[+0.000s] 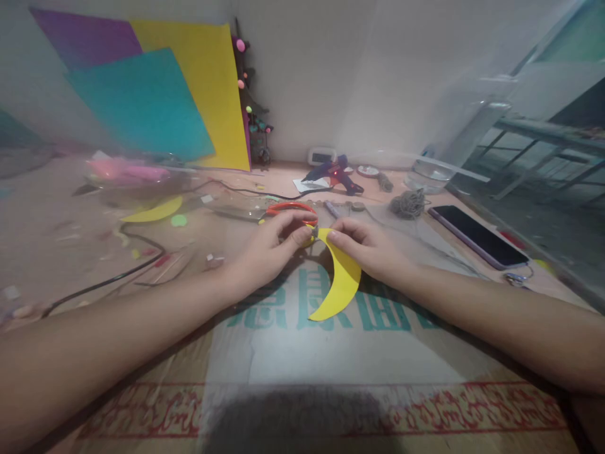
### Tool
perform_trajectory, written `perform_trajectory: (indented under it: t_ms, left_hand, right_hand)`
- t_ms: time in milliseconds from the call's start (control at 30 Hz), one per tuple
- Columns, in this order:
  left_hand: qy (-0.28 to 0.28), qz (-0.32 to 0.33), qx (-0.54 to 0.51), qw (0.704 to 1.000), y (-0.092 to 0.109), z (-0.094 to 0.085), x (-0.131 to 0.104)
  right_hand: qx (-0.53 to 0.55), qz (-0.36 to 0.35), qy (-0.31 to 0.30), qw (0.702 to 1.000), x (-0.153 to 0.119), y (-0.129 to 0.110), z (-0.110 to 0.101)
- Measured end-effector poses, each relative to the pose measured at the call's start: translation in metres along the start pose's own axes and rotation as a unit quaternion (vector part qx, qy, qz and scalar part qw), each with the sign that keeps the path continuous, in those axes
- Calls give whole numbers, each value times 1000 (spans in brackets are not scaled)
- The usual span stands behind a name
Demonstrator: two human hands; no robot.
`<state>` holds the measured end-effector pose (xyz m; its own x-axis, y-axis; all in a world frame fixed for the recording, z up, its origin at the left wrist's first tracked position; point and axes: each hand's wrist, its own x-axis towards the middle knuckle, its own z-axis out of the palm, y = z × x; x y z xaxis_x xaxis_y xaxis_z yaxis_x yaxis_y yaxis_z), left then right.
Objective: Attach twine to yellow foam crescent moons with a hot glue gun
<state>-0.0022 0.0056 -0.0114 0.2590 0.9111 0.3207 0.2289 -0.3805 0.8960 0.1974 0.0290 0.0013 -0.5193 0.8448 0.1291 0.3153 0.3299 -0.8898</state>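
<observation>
A yellow crescent (346, 280) hangs from the fingers of my right hand (373, 248), which pinches it near its upper tip. My left hand (270, 244) is closed beside it, thumb and fingers pinching a small grey and yellow piece (314, 233) at the crescent's top end. Whether that piece is joined to the crescent cannot be made out. Just behind my left hand lie scissors (292, 207) with orange handles. Another yellow crescent (155, 210) rests on the table at the left.
A glue gun (334, 173) with a red light, a grey yarn ball (407, 203) and a clear bowl (429, 176) stand at the back. A phone (477, 234) lies right. A black cable (113, 277) crosses the left; coloured sheets (146, 104) lean on the wall.
</observation>
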Motion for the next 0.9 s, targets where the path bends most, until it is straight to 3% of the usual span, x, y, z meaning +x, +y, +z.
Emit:
perform_trajectory:
  t_ms: [233, 633, 900]
  left_hand:
    - [71, -18, 12, 997, -5, -3, 4]
    - [25, 5, 14, 1000, -2, -2, 2]
    - [48, 11, 90, 995, -1, -2, 0]
  right_hand:
    - [23, 17, 5, 1000, -1, 0, 1]
    - [-7, -7, 27, 1000, 0, 1, 0]
    - [-2, 4, 22, 1000, 0, -1, 0]
